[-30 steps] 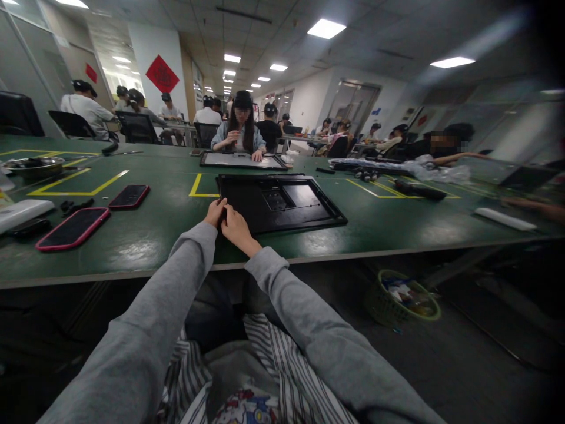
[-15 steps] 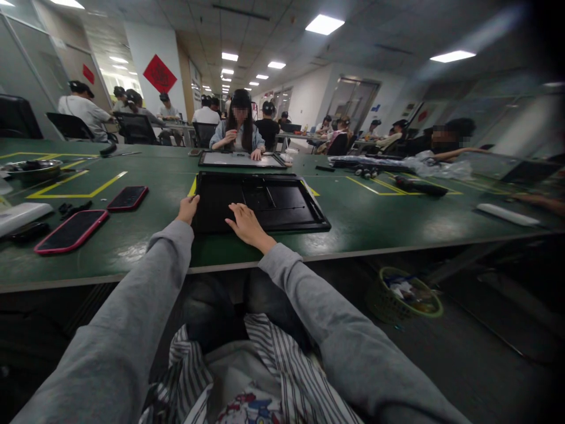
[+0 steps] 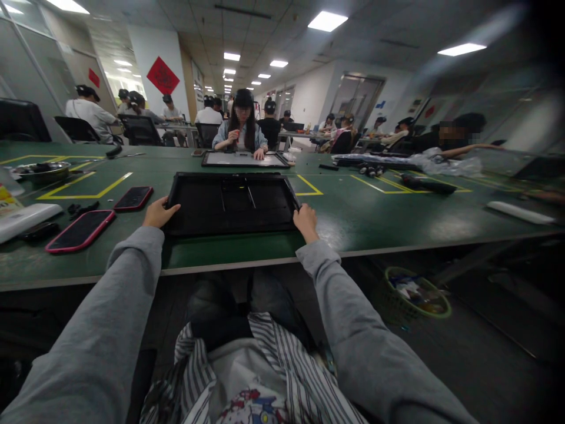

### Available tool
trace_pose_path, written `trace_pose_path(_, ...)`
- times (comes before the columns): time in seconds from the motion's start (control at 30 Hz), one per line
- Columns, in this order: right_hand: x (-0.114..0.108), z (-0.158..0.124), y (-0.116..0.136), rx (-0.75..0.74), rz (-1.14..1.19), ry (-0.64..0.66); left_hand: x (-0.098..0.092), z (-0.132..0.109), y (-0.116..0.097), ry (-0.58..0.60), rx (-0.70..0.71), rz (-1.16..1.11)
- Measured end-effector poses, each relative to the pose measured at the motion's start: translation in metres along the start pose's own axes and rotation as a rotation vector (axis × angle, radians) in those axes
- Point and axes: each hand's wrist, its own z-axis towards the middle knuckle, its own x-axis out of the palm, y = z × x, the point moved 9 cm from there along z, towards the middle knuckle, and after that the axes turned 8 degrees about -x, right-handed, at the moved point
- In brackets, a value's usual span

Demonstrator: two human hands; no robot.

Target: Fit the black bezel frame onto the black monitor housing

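Black panel [image 3: 194,206] smack in the middle of the frame, low raised rim around it, couple of thin shiny ribs near its centre. Held from both ends. Left hand [image 3: 159,213] on the left edge, thumb laid over the rim and pointing inward, fingers tucked outside, so basically pinching that side. Right hand [image 3: 306,222] on the opposite edge, a touch lower in the frame, closed around the rim too, some fingertips hidden. Panel squarely between the two grips, then, far edge well beyond both of them. Lying flat on the green table [image 3: 379,218] or slightly lifted? Honestly can't tell.

Left of the frame: far phone [image 3: 133,198] just beside the left hand, near phone [image 3: 80,231] lower down, both in pinkish-red cases. Upper centre: co-worker [image 3: 241,129] across the table, one hand resting by another panel [image 3: 245,159]. Right side: white bar [image 3: 521,212] on the tabletop, green basket [image 3: 397,303] down below with bits of stuff in it.
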Motion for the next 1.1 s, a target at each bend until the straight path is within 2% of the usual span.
trace_pose_path(0.07, 0.002, 0.001, -0.007, -0.009, 0.016, 0.038, -0.004, -0.003, -0.001, -0.040, -0.018, 0.098)
trace_pose_path(0.13, -0.001, 0.002, -0.011, -0.006, 0.042, 0.016, -0.011, -0.007, -0.006, -0.090, -0.012, 0.122)
trace_pose_path(0.2, -0.009, 0.004, -0.011, -0.004, 0.093, -0.060, -0.021, -0.013, -0.020, -0.160, 0.073, 0.065)
trace_pose_path(0.33, -0.030, 0.010, -0.005, -0.057, 0.220, -0.302, -0.050, -0.034, -0.043, -0.373, 0.248, -0.117)
trace_pose_path(0.43, -0.030, 0.016, -0.004, -0.080, 0.303, -0.360, -0.061, -0.046, -0.052, -0.464, 0.311, -0.186)
trace_pose_path(0.5, -0.027, 0.019, -0.004, -0.096, 0.346, -0.363, -0.063, -0.050, -0.054, -0.480, 0.314, -0.193)
trace_pose_path(0.63, -0.022, 0.019, -0.006, -0.094, 0.356, -0.328, -0.057, -0.048, -0.053, -0.414, 0.237, -0.194)
trace_pose_path(0.83, -0.021, 0.015, -0.007, -0.010, 0.288, -0.230, -0.045, -0.042, -0.046, -0.313, 0.130, -0.141)
trace_pose_path(1.03, -0.010, 0.021, -0.016, 0.049, 0.273, -0.154, -0.029, -0.035, -0.042, -0.185, 0.190, -0.223)
trace_pose_path(1.1, -0.004, 0.025, -0.021, 0.056, 0.272, -0.117, -0.022, -0.034, -0.038, -0.130, 0.167, -0.197)
